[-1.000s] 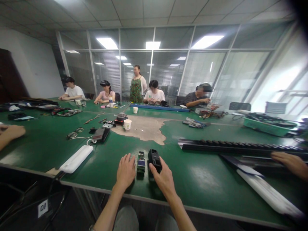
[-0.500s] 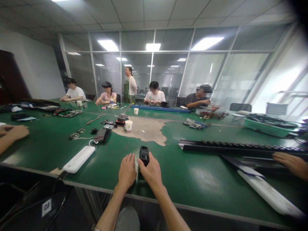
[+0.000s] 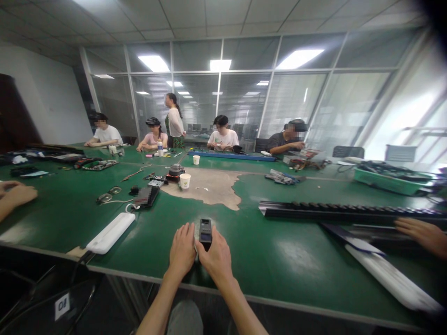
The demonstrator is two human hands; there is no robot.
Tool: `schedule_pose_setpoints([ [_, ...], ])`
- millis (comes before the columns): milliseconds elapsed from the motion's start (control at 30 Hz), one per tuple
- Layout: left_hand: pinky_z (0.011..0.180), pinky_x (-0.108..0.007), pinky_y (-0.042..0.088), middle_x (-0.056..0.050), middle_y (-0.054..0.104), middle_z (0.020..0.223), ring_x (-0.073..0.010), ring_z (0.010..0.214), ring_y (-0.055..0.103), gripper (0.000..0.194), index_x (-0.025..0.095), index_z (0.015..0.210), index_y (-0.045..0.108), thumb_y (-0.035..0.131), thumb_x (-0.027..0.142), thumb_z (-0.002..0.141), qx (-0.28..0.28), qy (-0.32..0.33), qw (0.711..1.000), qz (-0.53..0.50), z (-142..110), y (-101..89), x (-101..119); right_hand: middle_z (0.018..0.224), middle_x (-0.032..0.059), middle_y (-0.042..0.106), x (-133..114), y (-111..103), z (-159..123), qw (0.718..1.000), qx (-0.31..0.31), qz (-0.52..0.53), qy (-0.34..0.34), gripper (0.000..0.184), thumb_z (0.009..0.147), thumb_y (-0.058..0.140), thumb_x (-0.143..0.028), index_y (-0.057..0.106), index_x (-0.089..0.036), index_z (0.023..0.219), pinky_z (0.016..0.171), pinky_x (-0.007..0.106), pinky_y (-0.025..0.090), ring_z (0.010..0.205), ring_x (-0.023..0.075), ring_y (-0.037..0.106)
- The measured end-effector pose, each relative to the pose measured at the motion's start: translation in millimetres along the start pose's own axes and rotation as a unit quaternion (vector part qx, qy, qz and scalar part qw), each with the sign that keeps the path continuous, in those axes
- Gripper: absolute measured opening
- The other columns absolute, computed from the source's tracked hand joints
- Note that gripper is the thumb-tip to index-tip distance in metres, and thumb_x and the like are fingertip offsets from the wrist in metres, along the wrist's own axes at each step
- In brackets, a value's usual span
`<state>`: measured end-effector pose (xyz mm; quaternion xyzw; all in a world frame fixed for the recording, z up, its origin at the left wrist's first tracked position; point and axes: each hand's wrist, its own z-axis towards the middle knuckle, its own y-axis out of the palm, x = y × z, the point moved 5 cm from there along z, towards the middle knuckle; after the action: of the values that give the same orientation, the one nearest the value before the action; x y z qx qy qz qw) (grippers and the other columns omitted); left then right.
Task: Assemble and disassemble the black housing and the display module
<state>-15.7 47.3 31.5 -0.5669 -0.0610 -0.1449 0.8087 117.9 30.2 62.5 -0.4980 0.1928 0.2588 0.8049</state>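
Observation:
My right hand (image 3: 217, 257) is closed around the side of a small black box-shaped device (image 3: 206, 229), its thumb on the near end. The device has recesses and small markings on its upper face; its exact kind I cannot tell. Close on its left is my left hand (image 3: 182, 249), fingers together and curved forward over the table. A pale, mottled strip (image 3: 197, 231) shows between the left fingers and the device; what it belongs to is hidden. Both hands are near the table's front edge.
A white power strip (image 3: 111, 233), a paper cup (image 3: 185, 181) and glasses (image 3: 109, 195) lie to the left and ahead. On the right are a long black rail (image 3: 335, 213), a white bar (image 3: 391, 277) and another person's hand (image 3: 421, 235). Several people sit across the green table (image 3: 279, 288).
The black device has tipped, showing more of its upper face and near end. My hands stay close together around it. The standing person has moved left and turned.

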Motion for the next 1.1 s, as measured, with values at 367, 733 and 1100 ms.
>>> schedule_pose_setpoints([
  [367,0.115,-0.044,0.023,-0.004,0.04,0.15,-0.0258,0.138,0.033,0.058,0.033,0.14,0.046,0.045,0.013,0.086,-0.053,-0.011,0.999,-0.001,1.5,-11.8,10.4,0.134,0.0202,0.055,19.1,18.9,-8.1,0.999,-0.007,-0.03,-0.02,0.071,0.086,0.051,-0.053,0.045,-0.004,0.137,0.107,0.048,0.035,0.13,0.0341,0.045],
  [733,0.114,-0.043,0.027,-0.013,0.04,0.149,-0.023,0.138,0.036,0.053,0.015,0.143,0.04,0.036,0.014,0.09,0.003,0.001,1.0,0.018,1.5,3.7,0.1,0.129,0.0182,0.058,5.7,1.8,0.4,0.999,0.01,0.046,-0.024,0.061,0.086,0.053,-0.049,0.051,-0.01,0.133,0.105,0.048,0.038,0.127,0.0314,0.049],
  [1100,0.113,-0.044,0.029,-0.013,0.043,0.147,-0.0248,0.135,0.04,0.048,0.017,0.14,0.044,0.038,0.018,0.092,0.021,0.003,0.999,0.03,2.1,6.0,0.0,0.135,0.0171,0.054,44.3,-37.9,14.7,0.999,0.029,0.033,-0.022,0.063,0.087,0.051,-0.052,0.049,-0.01,0.133,0.108,0.047,0.035,0.132,0.0294,0.043],
])
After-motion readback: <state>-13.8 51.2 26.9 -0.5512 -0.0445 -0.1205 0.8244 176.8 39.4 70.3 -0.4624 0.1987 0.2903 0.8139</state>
